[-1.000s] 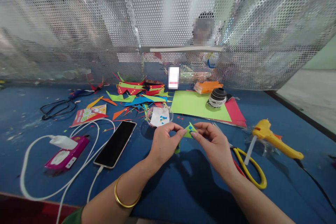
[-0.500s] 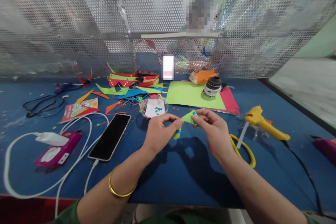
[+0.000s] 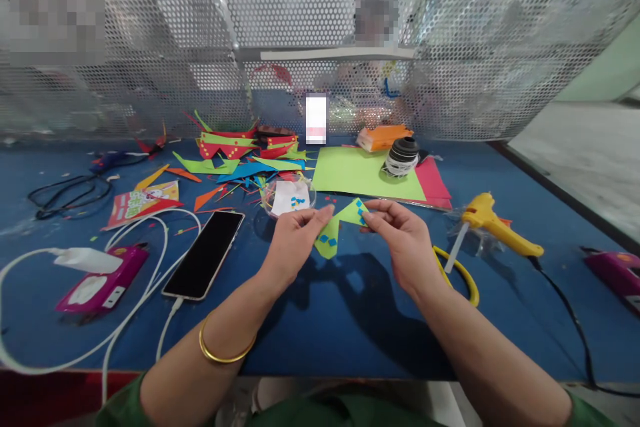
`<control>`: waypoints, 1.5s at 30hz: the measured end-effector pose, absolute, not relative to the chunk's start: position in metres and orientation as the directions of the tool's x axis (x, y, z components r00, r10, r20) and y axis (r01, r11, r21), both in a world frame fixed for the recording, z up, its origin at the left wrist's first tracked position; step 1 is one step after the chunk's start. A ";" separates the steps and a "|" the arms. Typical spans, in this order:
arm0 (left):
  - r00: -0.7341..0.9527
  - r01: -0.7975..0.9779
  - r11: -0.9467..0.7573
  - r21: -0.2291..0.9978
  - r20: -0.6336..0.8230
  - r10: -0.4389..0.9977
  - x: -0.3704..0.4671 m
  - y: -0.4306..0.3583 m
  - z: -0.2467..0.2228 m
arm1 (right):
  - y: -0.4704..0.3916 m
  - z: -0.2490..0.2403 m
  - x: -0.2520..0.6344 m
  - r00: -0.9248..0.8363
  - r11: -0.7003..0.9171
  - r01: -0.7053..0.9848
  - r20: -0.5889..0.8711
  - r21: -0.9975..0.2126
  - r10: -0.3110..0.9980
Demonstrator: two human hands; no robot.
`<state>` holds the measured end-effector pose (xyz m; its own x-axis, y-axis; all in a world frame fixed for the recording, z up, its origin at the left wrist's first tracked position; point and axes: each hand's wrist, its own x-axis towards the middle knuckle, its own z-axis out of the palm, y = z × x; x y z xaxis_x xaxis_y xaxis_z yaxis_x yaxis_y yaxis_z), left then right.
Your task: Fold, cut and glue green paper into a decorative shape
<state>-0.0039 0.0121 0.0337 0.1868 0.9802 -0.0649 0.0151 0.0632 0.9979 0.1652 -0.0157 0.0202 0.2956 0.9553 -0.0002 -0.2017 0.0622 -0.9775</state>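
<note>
Green paper piece (image 3: pixel 334 227), bent like a wide V, is held above the middle of the blue table (image 3: pixel 390 347), between our two hands. With the left hand (image 3: pixel 295 240) we pinch its left part between thumb and fingers, and with the right hand (image 3: pixel 400 240) we pinch its right end, the thumb beside the blue squares (image 3: pixel 333 241) there. We suppose that it is held by the edges so that the face with the squares stays visible to us and is not rubbed. The clear dish (image 3: pixel 313 199) stands just beyond the left hand, probably for a short reach; in it a white paper (image 3: pixel 283 197) carries small blue bits. At the left, the phone (image 3: pixel 205 257) and the white cable (image 3: pixel 163 283) take much of the near surface, so the left arm has less room on that side. At the right, the yellow handle (image 3: pixel 473 287) is partly hidden behind our right wrist, and the yellow glue gun (image 3: pixel 500 223) lies farther right. On the far side, the green sheet (image 3: pixel 345 173) lies under the dark bottle (image 3: pixel 401 159), which perhaps serves as a weight, and coloured paper cuttings (image 3: pixel 245 170) crowd to its left.
</note>
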 end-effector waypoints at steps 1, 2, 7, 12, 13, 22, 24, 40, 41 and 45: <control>0.210 -0.020 0.091 0.996 -0.085 0.974 -0.004 0.012 0.034 | -0.016 0.020 0.166 0.302 0.061 -0.195 -0.001 -0.979 0.953; 0.228 -0.045 0.111 0.993 -0.098 0.969 -0.004 0.012 0.034 | -0.016 0.020 0.166 0.306 0.059 -0.190 -0.002 -0.980 0.952; 0.222 0.023 0.064 0.998 -0.068 0.973 -0.006 0.013 0.036 | -0.018 0.018 0.167 0.319 0.086 -0.094 0.052 -0.992 0.946; 0.216 0.155 -0.056 0.986 0.022 0.976 -0.007 0.015 0.031 | -0.020 0.018 0.167 0.310 0.129 0.081 0.148 -0.988 0.939; 0.217 0.175 -0.084 0.981 0.045 0.975 -0.008 0.016 0.030 | -0.021 0.018 0.167 0.309 0.128 0.109 0.156 -0.986 0.938; 0.115 0.377 -0.315 0.871 0.294 0.949 -0.023 0.021 0.057 | -0.021 0.019 0.164 0.337 0.146 0.109 0.175 -0.983 0.925; 0.041 0.446 -0.350 0.824 0.372 0.927 -0.035 0.030 0.071 | -0.021 0.021 0.163 0.324 0.139 0.083 0.159 -0.987 0.932; -0.253 0.923 0.170 0.345 0.209 0.945 -0.146 0.224 0.125 | -0.033 0.015 0.152 0.144 0.118 0.190 0.146 -0.975 0.979; -0.233 0.925 0.155 0.346 0.196 0.953 -0.145 0.234 0.122 | -0.033 0.014 0.152 0.136 0.119 0.211 0.150 -0.970 0.979; -0.154 0.930 0.088 0.356 0.162 0.975 -0.139 0.268 0.111 | -0.035 0.010 0.150 0.127 0.137 0.254 0.173 -0.957 0.977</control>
